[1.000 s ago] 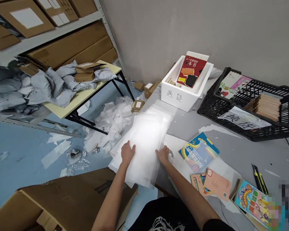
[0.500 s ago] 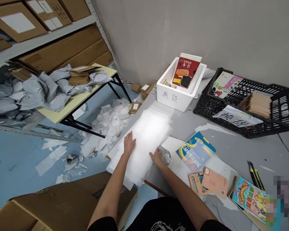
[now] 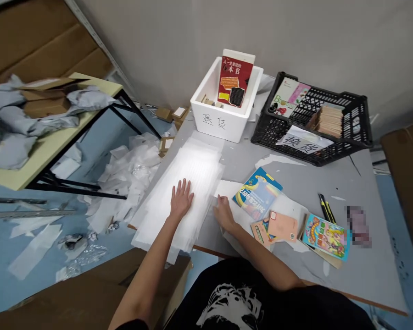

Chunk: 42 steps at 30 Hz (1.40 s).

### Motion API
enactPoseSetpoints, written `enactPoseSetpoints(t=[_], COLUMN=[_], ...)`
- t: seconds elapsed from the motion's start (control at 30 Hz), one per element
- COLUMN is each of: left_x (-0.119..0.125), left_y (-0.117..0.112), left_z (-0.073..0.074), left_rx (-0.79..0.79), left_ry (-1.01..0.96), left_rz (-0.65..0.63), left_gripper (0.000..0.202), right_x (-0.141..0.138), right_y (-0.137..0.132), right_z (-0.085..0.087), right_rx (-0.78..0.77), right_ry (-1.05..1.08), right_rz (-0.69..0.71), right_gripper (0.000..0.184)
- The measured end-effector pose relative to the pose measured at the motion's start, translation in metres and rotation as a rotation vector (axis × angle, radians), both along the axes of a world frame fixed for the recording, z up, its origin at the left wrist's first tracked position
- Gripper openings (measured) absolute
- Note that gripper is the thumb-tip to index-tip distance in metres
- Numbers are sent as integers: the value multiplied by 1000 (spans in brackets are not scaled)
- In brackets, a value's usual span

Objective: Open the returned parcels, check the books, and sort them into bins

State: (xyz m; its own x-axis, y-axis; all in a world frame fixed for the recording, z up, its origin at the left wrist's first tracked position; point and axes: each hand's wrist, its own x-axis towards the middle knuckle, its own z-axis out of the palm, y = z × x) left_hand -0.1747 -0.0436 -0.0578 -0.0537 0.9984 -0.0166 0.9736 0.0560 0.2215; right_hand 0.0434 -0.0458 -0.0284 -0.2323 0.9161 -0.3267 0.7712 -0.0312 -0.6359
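Observation:
My left hand (image 3: 181, 200) lies flat with its fingers spread on a stack of thin white sheets (image 3: 196, 169) at the table's left edge. Just right of that stack, my right hand (image 3: 224, 214) has its fingers curled inward beside a large white paper (image 3: 223, 187). Whatever those fingers hold, if anything, is hidden. On the paper rest a blue book (image 3: 258, 190) and a pink booklet (image 3: 282, 225), the booklet partly covering another one. A colourful comic-style book (image 3: 325, 234) lies farther right.
A white foam box (image 3: 217, 124) with a red book (image 3: 234, 85) stands at the back. Beside it is a black crate (image 3: 296, 153) of books. A box cutter (image 3: 326, 210) lies on the right. Parcels (image 3: 17, 121) cover the yellow table; waste paper (image 3: 131, 165) litters the floor.
My view has swung to the right. The left hand has gone from the stack's left side to flat on top. The right hand has left the stack's right edge and curled its fingers.

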Motion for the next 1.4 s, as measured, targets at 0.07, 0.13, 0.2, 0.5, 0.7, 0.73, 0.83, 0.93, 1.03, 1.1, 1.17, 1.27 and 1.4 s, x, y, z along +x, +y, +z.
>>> enactPoseSetpoints(t=[0.07,0.13,0.2,0.5,0.7,0.73,0.83,0.93,1.03,1.1,1.17,1.27,1.4], left_x=[9,10,13,201,260,261,267,274,262,234,193,120,39], left_y=[-12,-19,-19,-35,-38,-35,-26,-18,-7,3,13,21,12], left_z=[-13,-22,-20,41,34,36,50,79,119,147,171,185,163], left_rx=[-54,-73,-53,-277,-424,-431,-407,-355,-270,-167,-91,-14,-147], left_ry=[-1,12,20,-153,-147,-153,-172,-179,-171,-172,-172,-143,-164], left_rz=[-28,-14,-6,-131,62,58,3,-59,-61,-36,26,184,285], left_gripper=[59,59,58,29,29,27,25,27,30,30,28,26,26], right_x=[50,101,143,171,172,175,183,189,195,199,202,202,184], right_y=[-15,-32,-46,-74,-76,-75,-69,-61,-57,-56,-56,-56,-49], right_z=[5,5,1,-17,-15,-13,-5,2,6,6,6,6,10], right_rx=[153,223,228,191,198,206,222,230,236,226,210,178,201], right_ry=[3,-100,-231,-445,-482,-477,-464,-492,-538,-554,-561,-563,-515], right_rz=[-3,-52,-141,-120,4,27,98,108,85,96,119,139,125], right_gripper=[48,47,49,55,63,60,49,37,33,34,35,37,44])
